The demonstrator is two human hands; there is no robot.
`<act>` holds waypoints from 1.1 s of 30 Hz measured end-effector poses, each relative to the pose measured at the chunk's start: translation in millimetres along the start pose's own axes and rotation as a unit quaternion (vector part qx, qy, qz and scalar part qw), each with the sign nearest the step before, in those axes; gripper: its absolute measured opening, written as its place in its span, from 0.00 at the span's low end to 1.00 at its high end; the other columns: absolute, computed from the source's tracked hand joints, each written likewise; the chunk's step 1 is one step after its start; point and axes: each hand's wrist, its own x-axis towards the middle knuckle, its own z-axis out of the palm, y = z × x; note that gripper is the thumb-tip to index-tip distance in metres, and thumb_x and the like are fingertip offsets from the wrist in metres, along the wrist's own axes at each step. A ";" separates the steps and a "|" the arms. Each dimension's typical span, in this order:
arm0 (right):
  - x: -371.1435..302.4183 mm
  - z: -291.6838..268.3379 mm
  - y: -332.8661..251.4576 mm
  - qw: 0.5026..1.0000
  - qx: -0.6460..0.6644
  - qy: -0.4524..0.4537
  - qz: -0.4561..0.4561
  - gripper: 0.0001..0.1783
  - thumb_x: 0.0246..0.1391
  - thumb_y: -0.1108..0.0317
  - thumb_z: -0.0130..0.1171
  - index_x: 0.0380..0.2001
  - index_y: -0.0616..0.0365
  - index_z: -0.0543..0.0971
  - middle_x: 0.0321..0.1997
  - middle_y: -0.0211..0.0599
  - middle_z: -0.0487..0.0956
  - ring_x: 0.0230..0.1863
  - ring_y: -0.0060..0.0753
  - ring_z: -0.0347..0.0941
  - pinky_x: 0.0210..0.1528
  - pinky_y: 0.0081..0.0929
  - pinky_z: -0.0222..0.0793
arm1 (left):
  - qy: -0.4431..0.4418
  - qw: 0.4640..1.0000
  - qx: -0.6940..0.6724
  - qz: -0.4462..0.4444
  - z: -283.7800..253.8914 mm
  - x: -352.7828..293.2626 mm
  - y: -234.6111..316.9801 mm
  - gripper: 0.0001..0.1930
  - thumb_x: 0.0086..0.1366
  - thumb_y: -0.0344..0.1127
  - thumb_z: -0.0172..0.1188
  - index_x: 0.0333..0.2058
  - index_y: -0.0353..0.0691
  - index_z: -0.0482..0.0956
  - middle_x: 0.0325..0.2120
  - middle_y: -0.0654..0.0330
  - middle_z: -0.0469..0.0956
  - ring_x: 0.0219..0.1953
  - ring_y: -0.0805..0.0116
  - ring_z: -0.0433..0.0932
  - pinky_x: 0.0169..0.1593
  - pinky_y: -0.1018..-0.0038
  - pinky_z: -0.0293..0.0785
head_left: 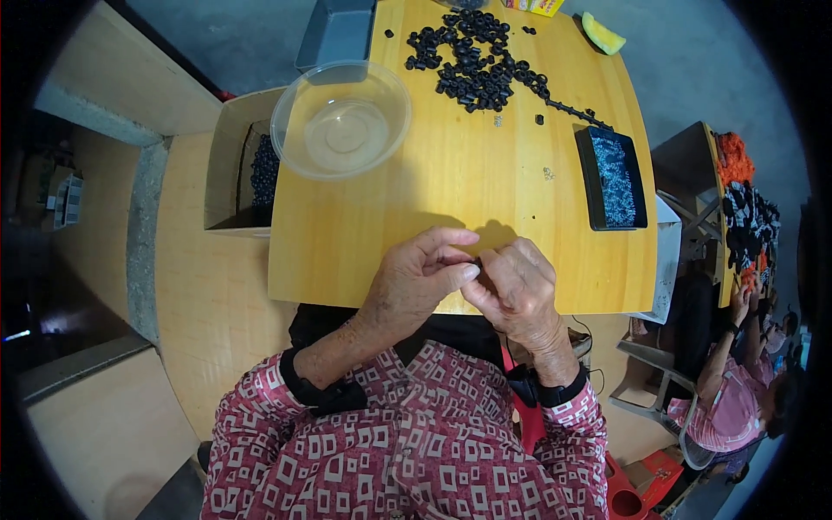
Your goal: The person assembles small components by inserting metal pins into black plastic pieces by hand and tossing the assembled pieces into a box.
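Observation:
My left hand (423,279) and my right hand (520,290) meet over the near edge of the wooden table. A small black part (477,263) shows between their fingertips, mostly covered. The left thumb presses toward it, with the left index finger stretched above. My right fingers are curled around the part's other side. Farther back on the table lies a loose pile of small black ring-like parts (472,82). A row of similar parts (572,110) trails from the pile toward a black tray (594,186), which holds many small shiny pieces.
A clear round plastic bowl (290,130) overhangs the table's left edge. Beside it, an open cardboard box (221,186) contains dark small pieces. A grey bin (334,35) stands at the far left, and a melon slice (602,35) lies far right. Another person (724,403) sits at a table on the right.

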 end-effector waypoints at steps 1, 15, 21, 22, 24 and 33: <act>1.7 -2.1 -1.1 1.000 -0.012 -0.013 -0.017 0.15 0.39 0.73 0.72 0.31 0.63 0.78 0.22 0.37 0.72 0.26 0.38 0.71 0.30 0.34 0.71 | -0.010 1.000 -0.012 0.001 -3.1 0.5 -0.3 0.18 0.66 0.27 0.61 0.53 0.34 0.74 0.41 0.60 0.79 0.44 0.76 0.76 0.50 0.79 0.74; 8.7 -23.2 3.5 0.970 0.196 -0.096 0.104 0.12 0.48 0.75 0.68 0.38 0.62 0.83 0.34 0.40 0.81 0.39 0.39 0.77 0.42 0.32 0.72 | -0.019 0.993 -0.098 -0.062 -7.3 0.7 13.3 0.24 0.60 0.23 0.65 0.55 0.38 0.72 0.37 0.59 0.80 0.40 0.71 0.81 0.49 0.77 0.78; 9.7 -25.8 9.1 0.960 0.232 -0.115 0.107 0.11 0.48 0.75 0.68 0.37 0.62 0.83 0.33 0.38 0.81 0.38 0.38 0.76 0.41 0.30 0.71 | -0.031 0.991 -0.105 -0.080 -9.4 2.8 13.5 0.19 0.60 0.22 0.65 0.50 0.36 0.73 0.36 0.60 0.80 0.39 0.72 0.80 0.49 0.77 0.77; 11.7 -26.0 8.3 0.960 0.231 -0.116 0.108 0.11 0.48 0.75 0.68 0.37 0.62 0.83 0.33 0.38 0.81 0.38 0.38 0.76 0.41 0.30 0.71 | -0.031 0.991 -0.106 -0.081 -10.0 3.5 12.8 0.19 0.60 0.22 0.65 0.50 0.36 0.73 0.36 0.60 0.80 0.39 0.72 0.80 0.49 0.77 0.77; 15.9 -26.7 4.6 0.959 0.231 -0.111 0.119 0.10 0.47 0.77 0.68 0.35 0.61 0.82 0.33 0.38 0.80 0.36 0.37 0.75 0.39 0.30 0.71 | -0.025 0.994 -0.086 -0.061 -10.9 5.2 9.7 0.16 0.59 0.22 0.66 0.45 0.36 0.76 0.36 0.62 0.80 0.40 0.74 0.80 0.49 0.77 0.77; 18.1 -17.2 -10.0 0.983 0.173 -0.017 0.051 0.10 0.41 0.82 0.66 0.31 0.63 0.80 0.28 0.37 0.78 0.32 0.38 0.74 0.34 0.31 0.71 | -0.002 0.995 -0.068 -0.075 -15.0 0.9 18.3 0.10 0.59 0.23 0.66 0.40 0.36 0.80 0.36 0.64 0.80 0.41 0.77 0.78 0.49 0.79 0.74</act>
